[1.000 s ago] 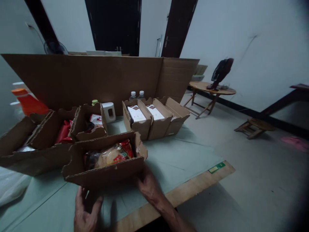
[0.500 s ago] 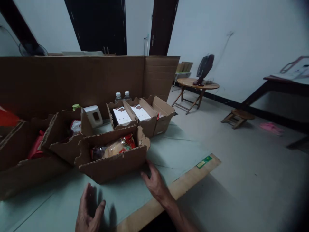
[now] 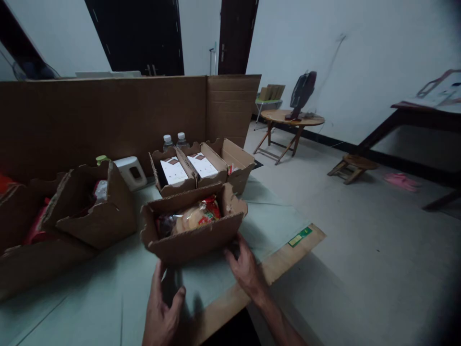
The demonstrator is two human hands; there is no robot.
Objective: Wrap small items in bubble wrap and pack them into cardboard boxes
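Observation:
An open cardboard box with packaged snacks inside sits on the pale green table top near its front edge. My right hand grips the box's lower right corner, with the fingertips hidden against the cardboard. My left hand is just below the box's front left, fingers apart, with the fingertips at the bottom edge and nothing in it.
Three open boxes stand behind, two holding white packs, with two water bottles and a white jug. More torn boxes are at the left. A tall cardboard sheet walls the back. The table's wooden edge is at the right.
The snack box has slid right, away from the left boxes. Both hands had let go and drawn back; now they are at the box again. The view has swung rightward.

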